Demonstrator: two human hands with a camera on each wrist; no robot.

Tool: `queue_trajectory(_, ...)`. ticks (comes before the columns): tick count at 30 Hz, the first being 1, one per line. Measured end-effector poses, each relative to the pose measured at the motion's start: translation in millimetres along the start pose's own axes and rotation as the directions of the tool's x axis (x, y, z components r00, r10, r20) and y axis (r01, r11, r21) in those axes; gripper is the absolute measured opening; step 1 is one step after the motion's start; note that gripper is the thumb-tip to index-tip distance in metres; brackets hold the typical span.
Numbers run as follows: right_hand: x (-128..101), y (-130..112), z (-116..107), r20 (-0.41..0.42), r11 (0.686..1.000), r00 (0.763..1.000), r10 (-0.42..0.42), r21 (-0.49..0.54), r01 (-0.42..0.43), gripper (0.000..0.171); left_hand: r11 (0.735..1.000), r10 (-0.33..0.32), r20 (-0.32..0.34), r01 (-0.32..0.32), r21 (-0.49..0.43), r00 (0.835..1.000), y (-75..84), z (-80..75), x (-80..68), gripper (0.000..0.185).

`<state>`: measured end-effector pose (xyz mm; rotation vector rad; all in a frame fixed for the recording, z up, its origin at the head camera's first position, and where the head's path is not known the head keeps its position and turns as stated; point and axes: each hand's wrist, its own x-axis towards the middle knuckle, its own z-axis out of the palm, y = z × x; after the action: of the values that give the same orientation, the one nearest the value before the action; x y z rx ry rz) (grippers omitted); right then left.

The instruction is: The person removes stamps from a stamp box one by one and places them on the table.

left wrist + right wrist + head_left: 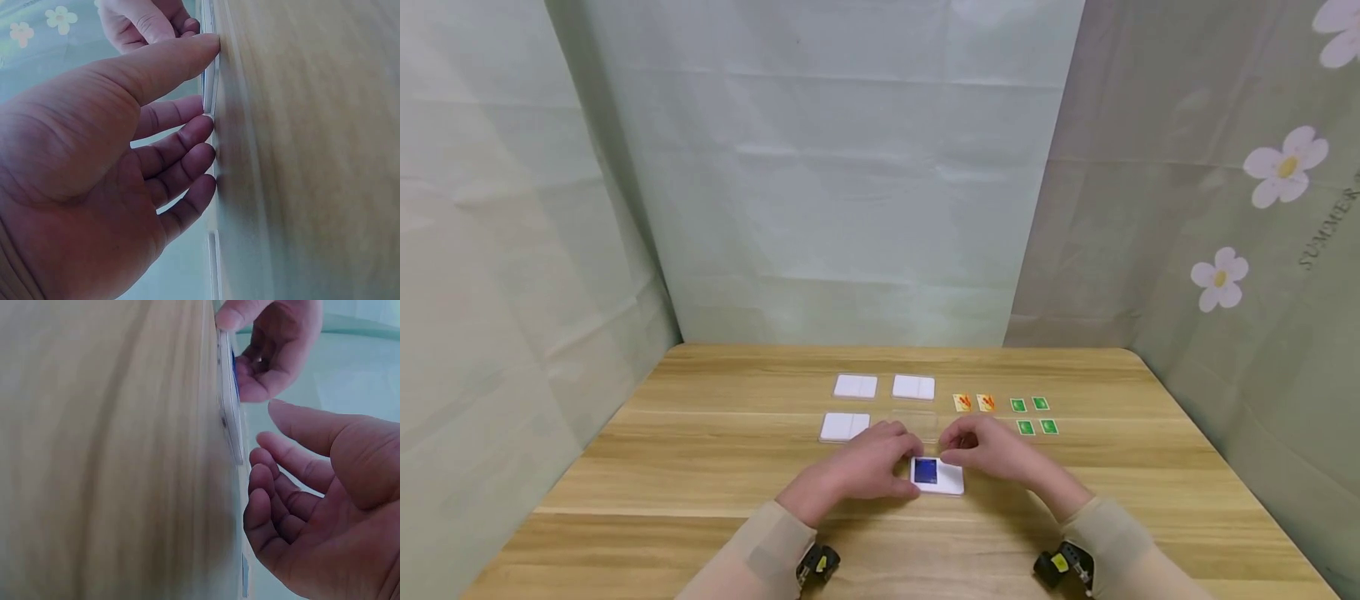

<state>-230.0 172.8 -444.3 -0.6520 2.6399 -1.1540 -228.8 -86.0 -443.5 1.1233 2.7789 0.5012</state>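
Observation:
A flat white card (950, 477), with a dark blue square (926, 471) on its left half, lies on the wooden table. My left hand (870, 462) holds its left end, thumb at the near edge and index finger at the far edge. In the left wrist view, the left hand's other fingers (194, 164) bend loosely beside the card. Over the card's far right corner hovers my right hand (988, 447). Its thumb and index finger stand apart with nothing visible between them, as the right wrist view shows; its other fingers (261, 512) are loosely curled.
Three white two-part cards (855, 386) in clear cases lie to the left and farther back. A clear case (914, 423) sits just beyond the hands. Two orange-red squares (986, 403) and several green squares (1040, 403) lie at the right rear. Curtains surround the table (737, 467).

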Motion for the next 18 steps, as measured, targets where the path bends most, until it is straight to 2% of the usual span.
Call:
queue_trajectory(12,-0.4,-7.4,6.2,0.047,1.0,0.999,0.008,0.025,-0.009,0.015,1.0,-0.011,0.009,0.011,-0.005,1.0,0.4,-0.9,-0.6,0.05)
queue_trajectory(18,3.0,-5.8,9.5,0.046,1.0,0.999,0.019,0.006,-0.02,0.013,1.0,-0.012,0.012,0.012,-0.003,1.0,0.1,0.3,-0.4,0.051)
